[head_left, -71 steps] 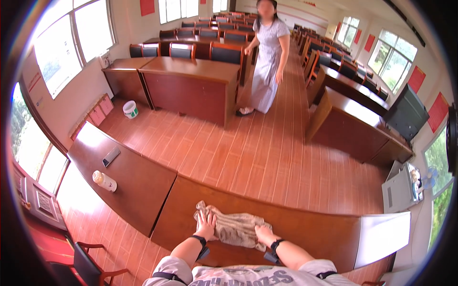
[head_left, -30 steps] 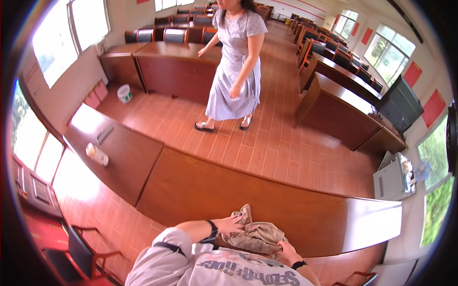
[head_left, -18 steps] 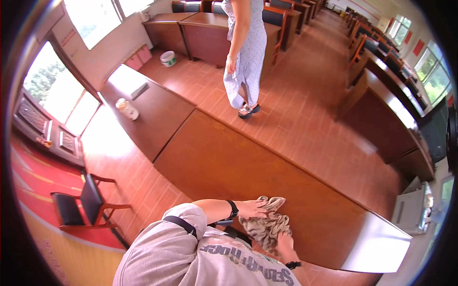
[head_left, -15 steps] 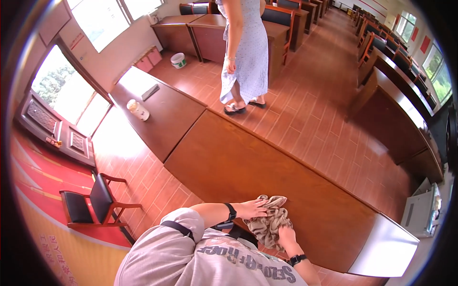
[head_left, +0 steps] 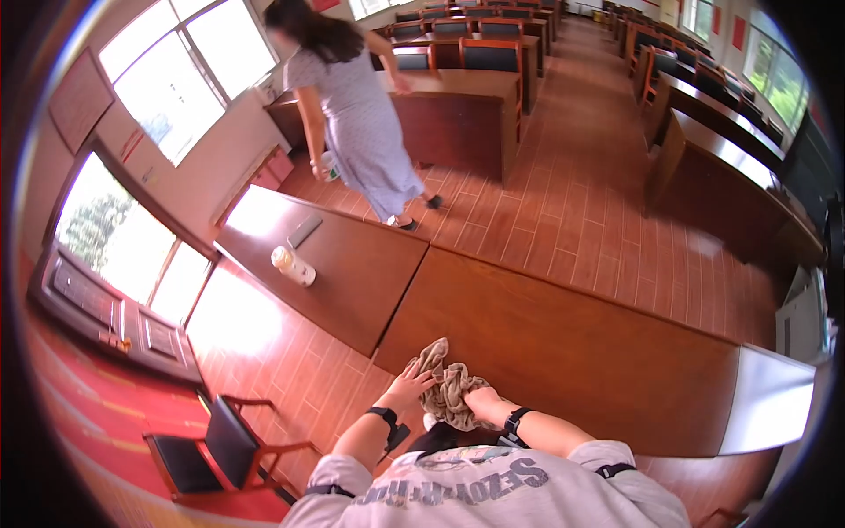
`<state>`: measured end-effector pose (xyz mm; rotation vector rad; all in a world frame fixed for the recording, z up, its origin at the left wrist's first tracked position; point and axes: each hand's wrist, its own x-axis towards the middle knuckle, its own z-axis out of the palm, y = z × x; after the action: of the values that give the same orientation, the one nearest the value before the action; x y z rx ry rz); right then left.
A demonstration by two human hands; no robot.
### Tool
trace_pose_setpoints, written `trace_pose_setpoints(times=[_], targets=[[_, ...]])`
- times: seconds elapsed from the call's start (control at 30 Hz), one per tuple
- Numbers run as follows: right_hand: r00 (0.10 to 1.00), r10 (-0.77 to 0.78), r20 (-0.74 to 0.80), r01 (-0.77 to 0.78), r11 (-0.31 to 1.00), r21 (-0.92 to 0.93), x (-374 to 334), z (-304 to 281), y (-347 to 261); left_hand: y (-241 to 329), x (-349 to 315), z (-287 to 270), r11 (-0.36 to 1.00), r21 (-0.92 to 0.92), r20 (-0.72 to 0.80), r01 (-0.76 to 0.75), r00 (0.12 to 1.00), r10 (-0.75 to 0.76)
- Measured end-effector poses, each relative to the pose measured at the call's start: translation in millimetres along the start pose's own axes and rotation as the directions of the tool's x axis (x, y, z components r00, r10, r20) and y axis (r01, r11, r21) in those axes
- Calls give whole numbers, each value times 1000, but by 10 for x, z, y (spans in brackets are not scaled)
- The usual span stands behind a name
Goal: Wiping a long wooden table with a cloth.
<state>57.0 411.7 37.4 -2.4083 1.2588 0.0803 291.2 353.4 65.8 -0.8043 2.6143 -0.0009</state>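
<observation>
A crumpled brown-and-beige patterned cloth (head_left: 449,392) is bunched between my two hands at the near edge of the long brown table (head_left: 563,326). My left hand (head_left: 408,387) grips its left side with the fingers over the folds. Its right side is held by my right hand (head_left: 483,403), whose fingers are partly buried in the fabric. Both wrists wear dark bands. A pale bottle (head_left: 293,267) stands on the adjoining left table (head_left: 352,290), with a flat dark grey object (head_left: 304,231) beyond it.
A person in a pale dress (head_left: 365,132) is beyond the table at the left. A black-seated wooden chair (head_left: 231,444) stands near left, by the open door (head_left: 114,312). Rows of desks (head_left: 722,167) and chairs fill the room beyond. A pale cabinet (head_left: 797,317) stands at the right.
My hands and the cloth have moved left along the table, and my view has shifted. The other person has walked left, toward the windows, and is now near the bucket.
</observation>
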Motion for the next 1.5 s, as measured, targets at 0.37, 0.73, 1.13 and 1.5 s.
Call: trace_pose_setpoints(times=[0.37, 0.73, 1.13, 1.5], targets=[[963, 166, -213, -155, 986, 68, 1270, 74, -783, -782, -427, 810, 957, -133, 34, 258, 966, -256], [936, 144, -320, -130, 989, 65, 650, 95, -491, -318, 56, 458, 958, -221, -97, 183, 973, -208], [699, 703, -127, -632, 692, 349, -2486, 134, 847, 1709, 1919, -1042, 845, 39, -133, -533, 835, 533], [273, 959, -82, -817, 276, 506, -3621, 478, 962, 2834, 2858, -1289, 784, 201, -369, -588, 696, 616]])
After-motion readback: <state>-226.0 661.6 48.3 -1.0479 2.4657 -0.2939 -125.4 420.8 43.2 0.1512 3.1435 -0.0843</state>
